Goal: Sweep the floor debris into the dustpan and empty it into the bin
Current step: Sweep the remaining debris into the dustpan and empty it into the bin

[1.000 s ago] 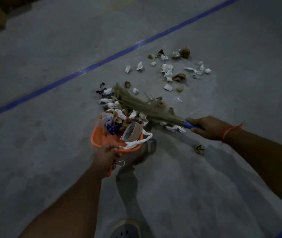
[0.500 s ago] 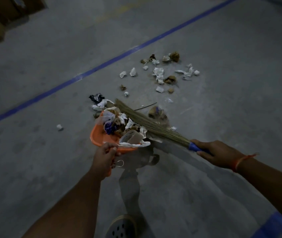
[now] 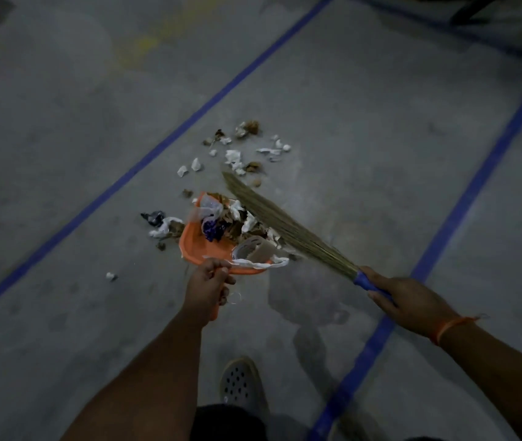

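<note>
Left hand [image 3: 206,286] gripped the loaded orange dustpan [image 3: 204,246] steady while right hand [image 3: 407,299] clutched the broom [image 3: 280,226], angled to reach the leftover scraps [image 3: 237,157] behind it.

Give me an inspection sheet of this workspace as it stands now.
Surface: grey concrete floor, marked with blue lines.
Job's things: orange dustpan, heaped with paper scraps and a tape roll; grass broom, its bristles lying across the pan's right side. No bin in view.
Clutter: loose debris on the floor beyond the pan; more scraps left of it; one white bit apart.
Grippers: left hand grips the dustpan handle; right hand grips the broom's blue handle.
Cables: nothing seen.
Surroundings: a shoe below; dark shapes at the far corners, too dim to tell.
</note>
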Demonstrator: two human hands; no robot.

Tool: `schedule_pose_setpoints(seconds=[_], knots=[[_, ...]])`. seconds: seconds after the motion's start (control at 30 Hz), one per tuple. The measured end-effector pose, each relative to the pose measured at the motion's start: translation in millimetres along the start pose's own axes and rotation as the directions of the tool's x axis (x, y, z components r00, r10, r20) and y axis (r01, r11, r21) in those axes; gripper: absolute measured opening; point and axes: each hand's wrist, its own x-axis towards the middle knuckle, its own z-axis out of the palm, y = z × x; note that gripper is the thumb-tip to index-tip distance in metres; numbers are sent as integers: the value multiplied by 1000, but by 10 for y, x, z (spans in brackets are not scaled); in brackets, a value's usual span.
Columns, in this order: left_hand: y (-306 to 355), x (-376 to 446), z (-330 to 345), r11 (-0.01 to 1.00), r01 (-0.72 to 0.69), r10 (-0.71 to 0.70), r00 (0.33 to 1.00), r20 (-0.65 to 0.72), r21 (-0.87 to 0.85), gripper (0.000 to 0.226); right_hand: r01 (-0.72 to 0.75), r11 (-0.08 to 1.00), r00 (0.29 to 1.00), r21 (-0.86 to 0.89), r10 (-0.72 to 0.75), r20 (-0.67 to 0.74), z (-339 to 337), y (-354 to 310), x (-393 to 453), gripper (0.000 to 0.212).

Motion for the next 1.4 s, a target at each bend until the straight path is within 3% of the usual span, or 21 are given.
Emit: schedule_pose_setpoints(seconds=[0.33,0.6,0.97,1.4], knots=[[2212,-1487,851,986,-40,-2,968,252,162,19,-252,965,956,78,260,-134,-1861,-610,-2348,59],[3283,-1951,1714,967,-123,13,899,438,223,17,-489,844,827,220,529,-193,-2680,-745,-3518,58],[3686,-2297,2950,911,-268,19,788,616,314,16,-532,656,639,534,726,-255,-2694,-336,-4391,49],[3542,-3149,5653,863,-347,-47,670,741,368,16,-524,517,495,677,832,-252,-2680,1569,-5736,43]])
